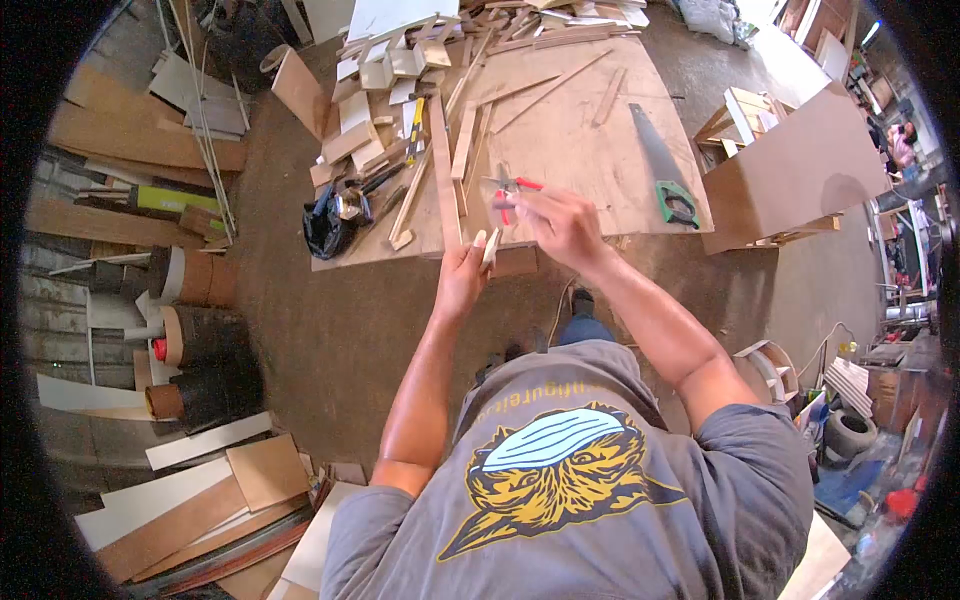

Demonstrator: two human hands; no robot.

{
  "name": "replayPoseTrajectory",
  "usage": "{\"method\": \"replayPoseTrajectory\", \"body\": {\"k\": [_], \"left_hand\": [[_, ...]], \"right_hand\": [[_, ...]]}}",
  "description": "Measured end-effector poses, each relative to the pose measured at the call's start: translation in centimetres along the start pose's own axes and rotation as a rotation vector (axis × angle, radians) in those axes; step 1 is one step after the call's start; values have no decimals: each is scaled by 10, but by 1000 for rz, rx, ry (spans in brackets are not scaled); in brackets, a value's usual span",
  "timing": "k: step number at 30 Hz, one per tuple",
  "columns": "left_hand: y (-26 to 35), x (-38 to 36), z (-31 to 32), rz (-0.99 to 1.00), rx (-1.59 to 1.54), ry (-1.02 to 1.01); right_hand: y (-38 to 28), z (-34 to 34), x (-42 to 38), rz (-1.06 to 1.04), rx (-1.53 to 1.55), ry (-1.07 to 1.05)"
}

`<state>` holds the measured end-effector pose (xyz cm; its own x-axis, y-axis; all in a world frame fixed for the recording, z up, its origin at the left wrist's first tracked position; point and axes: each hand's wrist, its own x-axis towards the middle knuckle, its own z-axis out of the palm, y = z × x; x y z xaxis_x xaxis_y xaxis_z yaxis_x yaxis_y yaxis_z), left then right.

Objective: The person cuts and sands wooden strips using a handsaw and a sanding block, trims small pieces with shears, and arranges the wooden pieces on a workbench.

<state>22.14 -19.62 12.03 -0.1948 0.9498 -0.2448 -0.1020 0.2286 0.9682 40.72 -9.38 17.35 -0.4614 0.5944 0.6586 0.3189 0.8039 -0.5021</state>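
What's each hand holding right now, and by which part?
Left hand pinches a small wood piece at its lower end. Right hand holds red-handled pliers by the handles.

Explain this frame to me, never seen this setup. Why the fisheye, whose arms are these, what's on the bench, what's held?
No machine here: one camera worn on a person's head looks forward and down, so its wide lens bends the edges and you see their own grey shirt and both arms. The left hand has a grip on a small pale wood piece at the near edge of the plywood bench. The right hand is raised just above it; red-handled pliers show beside its fingers, but I cannot tell if they are held or lying there. On the bench: a green-handled handsaw, wood strips and offcuts, a black bag. Boards and rolls lie on the floor to the left.
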Motion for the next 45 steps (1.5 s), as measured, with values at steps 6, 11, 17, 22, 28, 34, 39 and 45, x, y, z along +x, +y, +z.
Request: {"method": "replayPoseTrajectory", "body": {"k": [6, 11, 17, 22, 28, 34, 39, 45], "left_hand": [[16, 15, 42, -131, -41, -105], [19, 41, 85, -147, -81, -205], [22, 69, 151, -212, -101, -239], [16, 92, 187, -243, -196, -296], [9, 115, 221, -257, -150, -285], [4, 135, 255, -303, -61, -222], [4, 147, 269, -304, -52, -281], [14, 146, 281, -314, -92, -219]], "right_hand": [[28, -21, -15, -69, -11, 68], [54, -55, -29, -18, 12, 10], [87, -112, -28, -138, 2, -9], [146, -129, -35, 101, 80, 72], [187, -153, -39, 236, 29, 77], [222, -168, -49, 147, 29, 86], [226, -183, -49, 28, 147, 18], [241, -187, -47, 21, 202, -13]]}}
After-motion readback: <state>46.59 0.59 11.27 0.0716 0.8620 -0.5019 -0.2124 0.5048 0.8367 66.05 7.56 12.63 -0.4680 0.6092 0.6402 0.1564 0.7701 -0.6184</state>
